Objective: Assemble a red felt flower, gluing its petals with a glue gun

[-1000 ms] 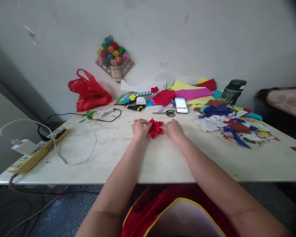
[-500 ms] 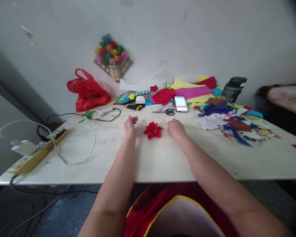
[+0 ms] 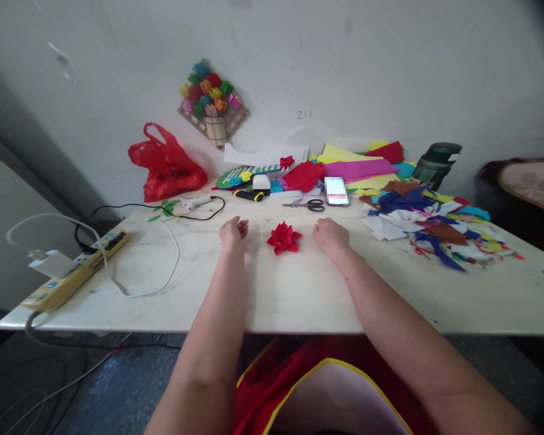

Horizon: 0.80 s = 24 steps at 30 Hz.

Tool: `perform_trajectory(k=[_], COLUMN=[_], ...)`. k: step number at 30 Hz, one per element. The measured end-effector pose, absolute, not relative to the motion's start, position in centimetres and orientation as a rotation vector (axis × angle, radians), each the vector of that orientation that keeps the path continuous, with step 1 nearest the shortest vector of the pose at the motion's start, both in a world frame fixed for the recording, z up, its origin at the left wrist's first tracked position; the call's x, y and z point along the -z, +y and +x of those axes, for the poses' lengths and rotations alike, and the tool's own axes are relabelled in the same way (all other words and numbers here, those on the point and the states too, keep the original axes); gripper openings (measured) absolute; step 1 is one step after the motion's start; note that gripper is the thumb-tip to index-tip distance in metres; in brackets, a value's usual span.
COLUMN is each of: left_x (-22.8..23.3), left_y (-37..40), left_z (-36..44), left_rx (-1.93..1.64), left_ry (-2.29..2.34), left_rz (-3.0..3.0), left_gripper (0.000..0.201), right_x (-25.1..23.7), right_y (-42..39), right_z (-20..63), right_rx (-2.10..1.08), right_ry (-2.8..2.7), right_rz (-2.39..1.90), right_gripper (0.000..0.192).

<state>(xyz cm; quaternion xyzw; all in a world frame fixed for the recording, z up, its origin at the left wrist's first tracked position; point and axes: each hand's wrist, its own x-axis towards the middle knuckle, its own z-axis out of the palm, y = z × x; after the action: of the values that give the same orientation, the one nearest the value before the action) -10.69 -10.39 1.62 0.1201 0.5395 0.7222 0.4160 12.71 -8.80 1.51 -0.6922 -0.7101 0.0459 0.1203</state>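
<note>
A red paper flower (image 3: 283,237) lies on the white table (image 3: 299,290) between my two hands. My left hand (image 3: 233,232) rests on the table a short way left of the flower, fingers curled in loosely and holding nothing. My right hand (image 3: 330,234) rests to the flower's right, fingers curled down, also with nothing in it. Neither hand touches the flower.
Black scissors (image 3: 309,205), a phone (image 3: 336,191), a glue gun (image 3: 196,202) with its cord and stacked coloured paper (image 3: 351,166) lie at the back. Paper scraps (image 3: 428,226) spread on the right. A red bag (image 3: 167,166) and a power strip (image 3: 75,275) are on the left.
Both hands let go of the red flower and drew apart; it now lies alone on the table. The left hand moved left and curled its fingers.
</note>
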Motion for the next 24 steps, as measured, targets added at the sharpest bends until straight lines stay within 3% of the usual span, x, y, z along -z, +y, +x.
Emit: perform_trajectory(k=[4,17,24], left_x=[-1.4,-1.5,-1.0], left_y=[-10.5,-10.8,-11.3], left_z=[-10.6,-10.3,-8.7], left_rx=[-1.815,-1.746,-1.472], left_ry=[1.337,1.341,1.469], left_rz=[0.385,0.489,1.110], left_gripper=[0.021,0.021,0.029], right_x=[-1.5,-0.7,-0.3], right_y=[-9.1,-8.8,-8.7], right_z=[12.7,12.0,11.8], right_rx=[-0.134,-0.258,-0.355], right_ry=[-1.991,-1.769,-1.791], right_rz=[-1.910,-1.517,-1.394], right_gripper=[0.051,0.027,0.025])
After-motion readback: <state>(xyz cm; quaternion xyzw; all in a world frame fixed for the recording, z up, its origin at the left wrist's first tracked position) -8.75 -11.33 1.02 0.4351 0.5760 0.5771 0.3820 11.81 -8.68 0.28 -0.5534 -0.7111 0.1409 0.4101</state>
